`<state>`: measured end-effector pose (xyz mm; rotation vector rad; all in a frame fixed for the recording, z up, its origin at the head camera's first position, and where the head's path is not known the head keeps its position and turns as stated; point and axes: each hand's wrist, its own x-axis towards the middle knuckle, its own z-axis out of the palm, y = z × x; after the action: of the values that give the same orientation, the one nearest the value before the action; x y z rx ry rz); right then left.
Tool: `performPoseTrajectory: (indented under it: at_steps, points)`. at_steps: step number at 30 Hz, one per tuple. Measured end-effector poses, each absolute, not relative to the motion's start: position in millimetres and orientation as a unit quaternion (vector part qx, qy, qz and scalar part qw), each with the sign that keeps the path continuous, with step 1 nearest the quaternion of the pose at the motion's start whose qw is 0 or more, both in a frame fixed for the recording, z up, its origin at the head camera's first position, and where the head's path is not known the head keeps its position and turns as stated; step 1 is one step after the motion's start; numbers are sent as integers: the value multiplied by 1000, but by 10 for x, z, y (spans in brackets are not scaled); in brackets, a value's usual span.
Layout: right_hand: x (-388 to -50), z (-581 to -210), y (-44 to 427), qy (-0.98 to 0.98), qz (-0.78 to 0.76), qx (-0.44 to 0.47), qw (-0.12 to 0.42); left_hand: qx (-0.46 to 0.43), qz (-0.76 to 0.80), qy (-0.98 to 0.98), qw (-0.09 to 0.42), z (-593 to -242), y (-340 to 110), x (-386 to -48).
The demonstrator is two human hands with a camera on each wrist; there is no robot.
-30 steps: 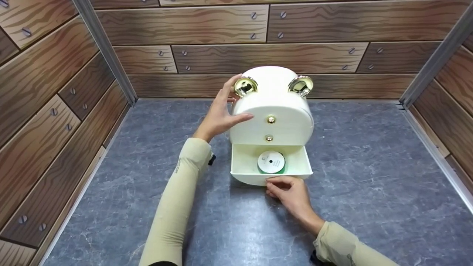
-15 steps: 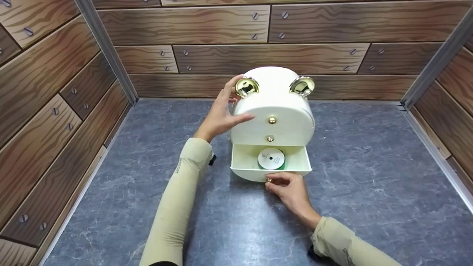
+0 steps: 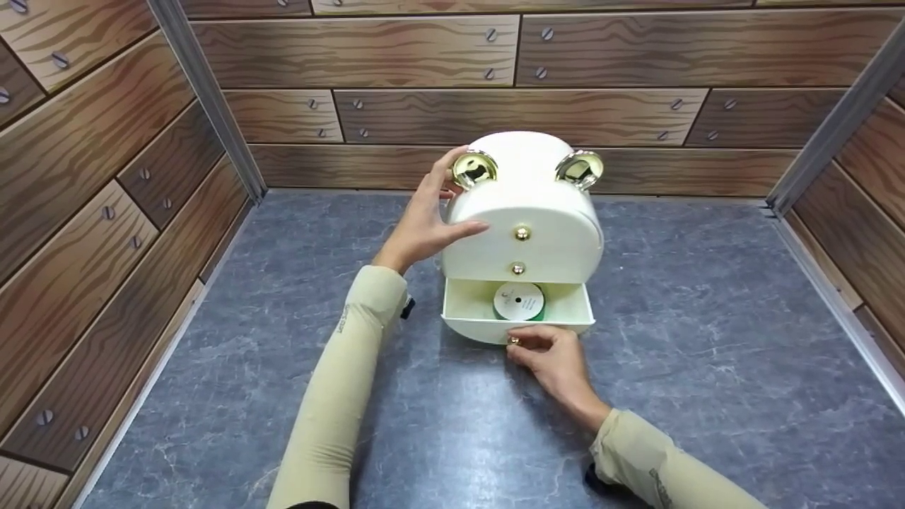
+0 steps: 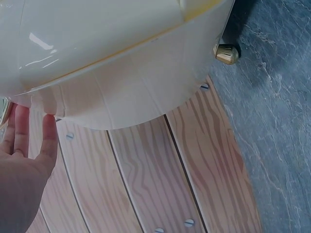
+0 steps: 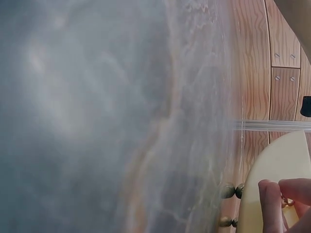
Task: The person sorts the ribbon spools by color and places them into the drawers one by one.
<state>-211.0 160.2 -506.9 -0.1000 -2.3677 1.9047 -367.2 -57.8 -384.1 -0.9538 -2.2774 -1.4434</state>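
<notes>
A white drawer cabinet (image 3: pixel 558 247) with rounded sides and two gold ears (image 3: pixel 475 168) stands on the surface. Its lowest drawer (image 3: pixel 463 326) is pulled out and holds a round spool (image 3: pixel 505 305) with a white label and green edge. My right hand (image 3: pixel 558 360) pinches that drawer's gold knob (image 3: pixel 514 341) between thumb and fingertips. Against the cabinet's left side rests my left hand (image 3: pixel 423 230), thumb extended along the front and fingers reaching up by the left ear. In the left wrist view, fingers (image 4: pixel 48 133) touch the cabinet's side.
Two upper drawers show gold knobs (image 3: pixel 522 233) and look closed. The blue-grey marbled surface (image 3: pixel 707 339) extends around the cabinet. Wood-patterned walls (image 3: pixel 424 116) stand behind and at both sides, with metal strips (image 3: pixel 212 106) at the corners.
The lowest drawer has slid a little further into the cabinet, and the right hand has moved inward with its knob. The left hand keeps its place on the cabinet.
</notes>
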Motion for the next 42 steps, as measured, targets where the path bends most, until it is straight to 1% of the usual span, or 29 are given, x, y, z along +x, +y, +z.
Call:
performPoseTrajectory:
  at_steps: [4, 17, 24, 42]
  points:
    - [-2126, -5077, 1612, -793, 605, -36, 55, -333, -499, -788, 140, -3845, -566, -3666]
    - [-2195, -5038, 1618, -783, 619, -48, 39, -331, -493, -792, 143, -3837, -572, -3658]
    - [-2250, -5041, 1625, -799, 598, -50, 36, -329, -499, -790, 140, -3828, -574, -3649]
    - [-2457, -5046, 1620, -791, 608, -42, 50, -327, -494, -795, 134, -3824, -587, -3661]
